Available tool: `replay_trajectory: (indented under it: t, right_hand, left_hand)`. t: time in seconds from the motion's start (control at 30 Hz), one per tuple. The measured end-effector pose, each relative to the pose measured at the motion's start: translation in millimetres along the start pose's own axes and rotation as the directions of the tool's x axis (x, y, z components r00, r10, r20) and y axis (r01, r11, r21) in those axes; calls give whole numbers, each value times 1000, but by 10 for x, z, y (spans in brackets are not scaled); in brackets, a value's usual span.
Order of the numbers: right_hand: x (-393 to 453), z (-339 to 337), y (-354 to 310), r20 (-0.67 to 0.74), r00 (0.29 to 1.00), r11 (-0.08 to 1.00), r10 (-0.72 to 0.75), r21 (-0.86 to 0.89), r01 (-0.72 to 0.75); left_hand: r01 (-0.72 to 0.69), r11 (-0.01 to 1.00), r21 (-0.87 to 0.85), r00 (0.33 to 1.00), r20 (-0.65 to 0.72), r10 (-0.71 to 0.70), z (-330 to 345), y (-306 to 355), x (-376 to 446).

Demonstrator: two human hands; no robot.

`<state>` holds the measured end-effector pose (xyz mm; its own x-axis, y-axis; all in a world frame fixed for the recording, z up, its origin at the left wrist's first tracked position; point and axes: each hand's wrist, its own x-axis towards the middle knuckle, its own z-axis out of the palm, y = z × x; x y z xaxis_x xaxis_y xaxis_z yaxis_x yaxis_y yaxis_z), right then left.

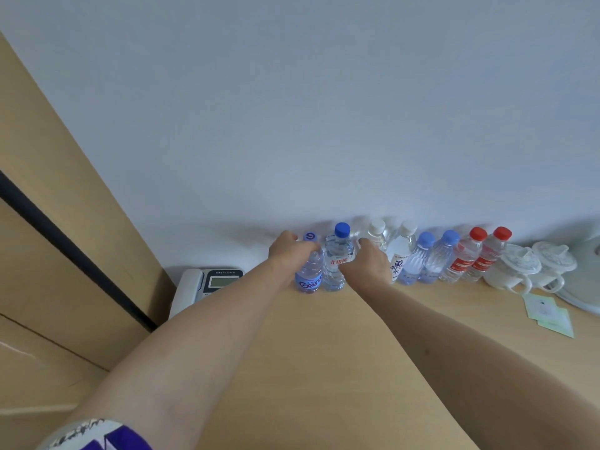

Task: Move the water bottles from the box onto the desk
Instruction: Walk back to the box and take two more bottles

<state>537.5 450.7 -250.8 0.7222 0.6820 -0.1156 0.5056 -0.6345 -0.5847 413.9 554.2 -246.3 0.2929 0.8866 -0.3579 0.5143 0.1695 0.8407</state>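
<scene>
A row of water bottles stands on the wooden desk (324, 352) against the white wall. My left hand (287, 251) grips the leftmost bottle with the blue label (310, 276) near its neck. Beside it stands a clear bottle with a blue cap (337, 258), and my right hand (370, 263) grips it from the right side. Further right are white-capped bottles (401, 251), two light-blue-capped bottles (431, 258) and two red-capped bottles (477, 254). The box is out of view.
A desk telephone (207, 284) sits left of the bottles by a wooden cabinet (65, 238). Two white lidded cups (532, 266), a pale round appliance (584, 274) and green paper sachets (548, 315) lie at the right.
</scene>
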Motion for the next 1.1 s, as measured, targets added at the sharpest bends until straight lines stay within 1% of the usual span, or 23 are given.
replay_trajectory:
  t: [0.07, 0.17, 0.27, 0.33, 0.4, 0.47, 0.6, 0.77, 0.83, 0.97, 1.1]
  right_hand:
    - [-143, -59, 80, 21, 1000, 999, -7, -53, 8]
    - [-424, -147, 207, 17, 1000, 994, -25, -109, 26]
    - [-757, -250, 332, 21, 999, 984, -33, -175, 36]
    - [-992, -332, 458, 7, 1000, 973, -26, -230, 27]
    - [-1224, -421, 633, -16, 1000, 960, -15, -279, 10]
    - [-1449, -530, 852, -37, 999, 954, 29, -298, -39]
    - [-1890, -850, 1339, -101, 982, 942, 160, -283, -182]
    - [-2512, -1368, 2073, -222, 929, 914, 297, -215, -343]
    - [-2790, -1600, 2377, -260, 897, 896, 358, -174, -409]
    - [-3378, -2062, 3025, -349, 814, 852, 465, -75, -519]
    - [-4105, -2477, 3798, -419, 713, 783, 562, -8, -622]
  left_hand:
    - [-57, 994, 91, 998, -3, 57, -76, -6, -98]
    - [-134, 959, 248, 990, -11, 141, -152, -12, -331]
    - [-237, 897, 372, 970, 39, 240, -117, -56, -611]
    - [-321, 831, 454, 945, 93, 315, -21, -88, -811]
    - [-413, 725, 551, 906, 171, 386, 151, -112, -994]
    - [-497, 615, 612, 861, 262, 436, 383, -116, -1205]
    - [-622, 504, 599, 781, 427, 456, 921, -51, -1729]
    - [-771, 337, 540, 634, 609, 476, 1687, 129, -2481]
    - [-819, 267, 508, 570, 668, 478, 2014, 187, -2857]
    - [-906, 121, 405, 412, 785, 463, 2733, 250, -3713]
    - [-960, 59, 275, 272, 854, 444, 3503, 234, -4707]
